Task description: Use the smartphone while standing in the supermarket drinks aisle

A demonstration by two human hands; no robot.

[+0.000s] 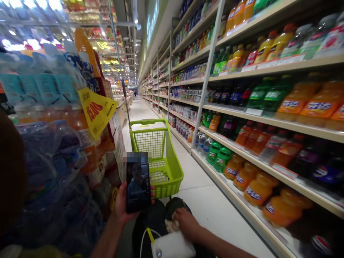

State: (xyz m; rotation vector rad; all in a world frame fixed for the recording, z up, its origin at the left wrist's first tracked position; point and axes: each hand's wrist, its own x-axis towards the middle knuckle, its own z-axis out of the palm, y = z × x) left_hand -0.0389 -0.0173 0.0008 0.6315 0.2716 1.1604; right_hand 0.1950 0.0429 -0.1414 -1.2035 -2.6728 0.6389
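My left hand (122, 205) is wrapped round a dark smartphone (138, 191), held upright. Its lit screen shows a person in a dim picture, and a blurred patch covers its top. Over dark-clothed legs (153, 215), my right hand (186, 224) has its fingers curled at a small pale beige thing (172, 225) I cannot make out. Just below that hand lies a white box-shaped device (173, 246) with a round button or lens. A white cable (143, 240) and a yellow strap (150, 234) run beside the device.
A green shopping cart (174, 161) stands ahead in the aisle. Shelves of drink bottles (259, 188) line the right. Stacked water bottles (53, 172) rise on the left, beneath a yellow price sign (96, 111). A dark rounded shape (10, 179) fills the left edge.
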